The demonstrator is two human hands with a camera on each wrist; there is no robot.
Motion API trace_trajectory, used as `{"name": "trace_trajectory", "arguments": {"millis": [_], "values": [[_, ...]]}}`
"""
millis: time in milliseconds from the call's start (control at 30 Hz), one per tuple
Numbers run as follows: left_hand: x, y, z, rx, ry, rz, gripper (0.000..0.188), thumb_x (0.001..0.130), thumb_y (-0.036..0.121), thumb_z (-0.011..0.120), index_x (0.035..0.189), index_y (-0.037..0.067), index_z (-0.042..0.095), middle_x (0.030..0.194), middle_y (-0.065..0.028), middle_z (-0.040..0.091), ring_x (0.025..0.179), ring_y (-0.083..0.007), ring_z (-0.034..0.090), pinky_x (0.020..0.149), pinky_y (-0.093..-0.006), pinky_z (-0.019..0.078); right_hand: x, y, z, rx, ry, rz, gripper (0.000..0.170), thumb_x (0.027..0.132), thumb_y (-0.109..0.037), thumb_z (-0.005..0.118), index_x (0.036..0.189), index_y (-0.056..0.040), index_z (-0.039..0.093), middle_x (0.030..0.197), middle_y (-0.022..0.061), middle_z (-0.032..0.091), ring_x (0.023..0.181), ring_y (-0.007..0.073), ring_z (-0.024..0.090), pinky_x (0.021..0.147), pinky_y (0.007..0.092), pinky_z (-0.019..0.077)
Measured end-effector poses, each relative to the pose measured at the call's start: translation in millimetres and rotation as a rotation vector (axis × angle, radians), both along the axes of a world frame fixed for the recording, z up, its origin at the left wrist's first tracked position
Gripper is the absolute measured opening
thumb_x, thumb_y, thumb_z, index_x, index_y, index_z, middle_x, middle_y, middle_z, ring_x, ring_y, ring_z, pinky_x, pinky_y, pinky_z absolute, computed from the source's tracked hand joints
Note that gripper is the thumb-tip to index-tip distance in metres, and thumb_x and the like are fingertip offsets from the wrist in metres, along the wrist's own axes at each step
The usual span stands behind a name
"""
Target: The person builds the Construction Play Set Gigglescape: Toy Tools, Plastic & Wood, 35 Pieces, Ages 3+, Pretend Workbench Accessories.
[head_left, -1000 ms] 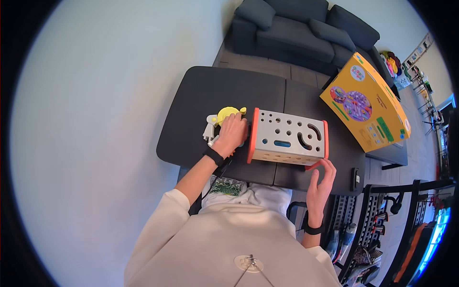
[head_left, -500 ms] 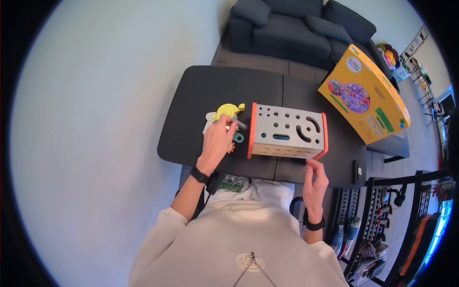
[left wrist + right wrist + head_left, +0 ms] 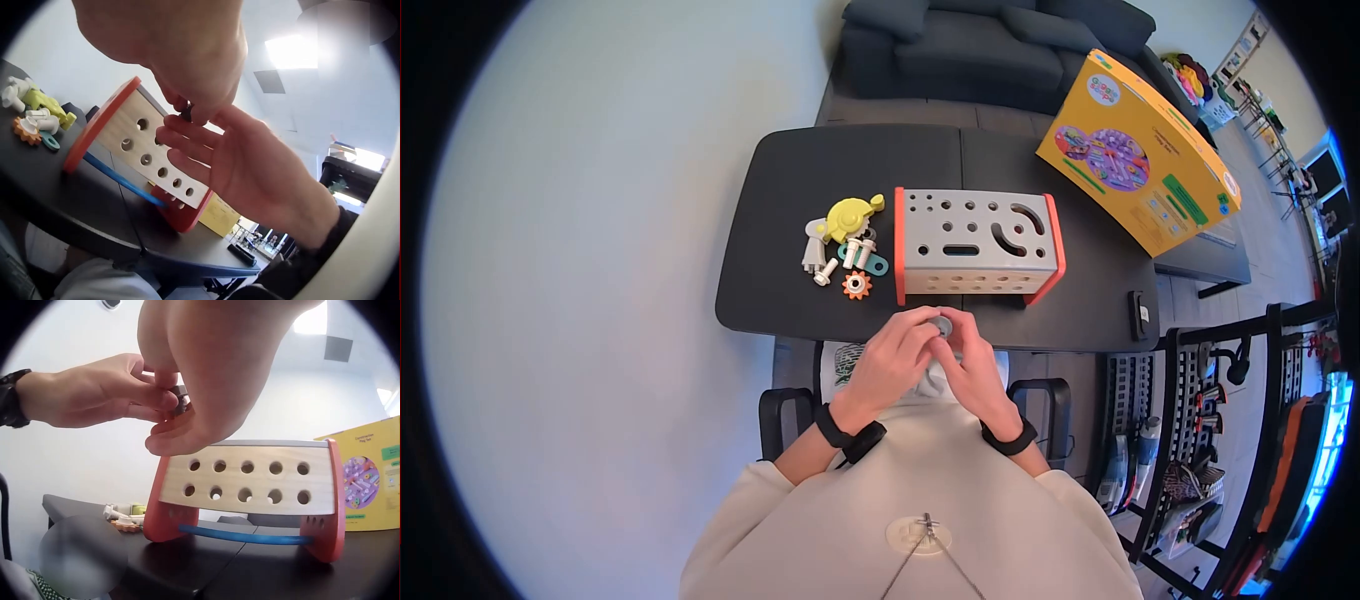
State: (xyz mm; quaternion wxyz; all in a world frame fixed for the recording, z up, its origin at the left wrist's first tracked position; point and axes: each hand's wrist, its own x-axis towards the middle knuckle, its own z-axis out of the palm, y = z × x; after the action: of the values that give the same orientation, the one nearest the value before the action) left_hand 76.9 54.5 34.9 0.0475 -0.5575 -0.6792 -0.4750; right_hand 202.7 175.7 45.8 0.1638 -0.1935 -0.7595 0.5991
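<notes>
Close above the table's front edge, my left hand [image 3: 885, 360] and right hand [image 3: 972, 365] meet around a small grey toy bolt [image 3: 941, 326]. The left thumb and fingers pinch it, and my right thumb and index finger grip it from the other side. In the right wrist view the dark grey bolt [image 3: 180, 394] shows between the fingertips, much of it covered. Just beyond the hands stands a toy workbench [image 3: 980, 228] with a grey holed top, red ends and a holed wooden side [image 3: 150, 150].
Left of the workbench lie a yellow piece [image 3: 848, 220], a pale jointed piece [image 3: 814, 243], several white screws [image 3: 825, 272], a teal strip [image 3: 878, 265] and an orange gear [image 3: 856, 286]. A yellow box [image 3: 1140, 150] stands back right. A small black object [image 3: 1139, 315] lies at the right edge.
My left hand lifted the grey bolt from among the loose parts and brought it right, towards my body. The right hand left the workbench's front corner and moved left to meet it.
</notes>
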Motion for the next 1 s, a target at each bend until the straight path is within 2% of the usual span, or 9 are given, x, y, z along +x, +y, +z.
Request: {"name": "trace_trajectory", "arguments": {"millis": [200, 267, 433, 500, 533, 667, 800, 867, 1000], "values": [[10, 19, -9, -0.048, 0.004, -0.079, 0.045, 0.083, -0.006, 0.08, 0.123, 0.003, 0.061, 0.138, -0.015, 0.063, 0.113, -0.0371, 0.069, 0.091, -0.0407, 0.0612, 12, 21, -14, 0.071, 0.037, -0.099, 0.039, 0.106, -0.001, 0.057, 0.145, -0.0006, 0.051, 0.126, 0.0183, 0.068, 0.111, 0.0278, 0.072, 0.095, 0.0385, 0.0579], [11, 20, -12, -0.046, -0.012, -0.028, 0.046, 0.086, -0.005, 0.077, 0.128, 0.003, 0.06, 0.14, -0.0161, 0.061, 0.122, -0.0377, 0.065, 0.1, -0.0431, 0.0576, 15, 28, -28, 0.056, 0.053, -0.147, 0.038, 0.107, 0.0, 0.056, 0.144, -0.0008, 0.051, 0.126, 0.0171, 0.069, 0.11, 0.0266, 0.072, 0.095, 0.0376, 0.0577], [1, 6, -39, -0.07, -0.144, 0.102, 0.042, 0.089, -0.004, 0.073, 0.129, 0.001, 0.058, 0.143, -0.019, 0.055, 0.129, -0.0396, 0.06, 0.107, -0.0464, 0.053, 20, 44, -46, 0.039, 0.075, -0.269, 0.029, 0.109, 0.001, 0.048, 0.137, -0.002, 0.051, 0.122, 0.013, 0.069, 0.105, 0.0224, 0.07, 0.093, 0.0349, 0.0558], [-3, 1, -48, -0.1, -0.195, 0.223, 0.048, 0.09, -0.005, 0.072, 0.134, 0.001, 0.055, 0.146, -0.0205, 0.051, 0.128, -0.0403, 0.06, 0.109, -0.0457, 0.0512, 20, 47, -47, 0.024, 0.071, -0.278, 0.026, 0.11, 0.0, 0.046, 0.135, -0.0024, 0.048, 0.121, 0.0125, 0.068, 0.106, 0.0219, 0.069, 0.095, 0.0349, 0.0548], [-7, -2, -56, -0.137, -0.2, 0.232, 0.057, 0.091, -0.005, 0.073, 0.142, 0.002, 0.048, 0.149, -0.0198, 0.048, 0.124, -0.0351, 0.061, 0.107, -0.0424, 0.0509, 20, 49, -49, -0.006, 0.078, -0.294, 0.025, 0.11, 0.0, 0.046, 0.135, -0.0025, 0.047, 0.122, 0.013, 0.068, 0.107, 0.0223, 0.069, 0.096, 0.0353, 0.0544], [-13, -6, -75, -0.234, -0.375, 0.218, 0.072, 0.092, -0.002, 0.074, 0.152, -0.001, 0.035, 0.152, -0.0213, 0.043, 0.123, -0.0315, 0.062, 0.104, -0.0422, 0.0528, 23, 57, -54, -0.043, 0.067, -0.29, 0.028, 0.11, 0.0, 0.046, 0.137, -0.0042, 0.042, 0.13, 0.0137, 0.062, 0.111, 0.019, 0.065, 0.098, 0.035, 0.0529], [-13, 0, -77, -0.302, -0.43, 0.213, 0.073, 0.093, 0.0, 0.075, 0.154, -0.002, 0.033, 0.151, -0.0222, 0.044, 0.122, -0.032, 0.063, 0.103, -0.0431, 0.0538, 23, 60, -56, -0.016, 0.036, -0.31, 0.029, 0.11, -0.002, 0.047, 0.138, -0.0038, 0.041, 0.13, 0.0142, 0.062, 0.11, 0.0201, 0.065, 0.098, 0.0348, 0.0525], [-13, 5, -77, -0.334, -0.468, 0.211, 0.076, 0.094, 0.003, 0.075, 0.156, -0.002, 0.03, 0.15, -0.0228, 0.044, 0.123, -0.0327, 0.063, 0.103, -0.0443, 0.054, 20, 62, -56, 0.107, 0.013, -0.384, 0.032, 0.108, -0.005, 0.054, 0.138, -0.0032, 0.043, 0.129, 0.014, 0.063, 0.109, 0.0228, 0.066, 0.095, 0.0344, 0.0521], [-16, 10, -80, -0.361, -0.511, 0.216, 0.078, 0.095, 0.004, 0.075, 0.156, -0.004, 0.028, 0.149, -0.0229, 0.045, 0.123, -0.0331, 0.063, 0.103, -0.0451, 0.0543, 22, 60, -38, 0.114, -0.09, -0.42, 0.035, 0.103, -0.007, 0.062, 0.135, -0.002, 0.047, 0.127, 0.0142, 0.064, 0.107, 0.0264, 0.065, 0.095, 0.037, 0.0508]]}}
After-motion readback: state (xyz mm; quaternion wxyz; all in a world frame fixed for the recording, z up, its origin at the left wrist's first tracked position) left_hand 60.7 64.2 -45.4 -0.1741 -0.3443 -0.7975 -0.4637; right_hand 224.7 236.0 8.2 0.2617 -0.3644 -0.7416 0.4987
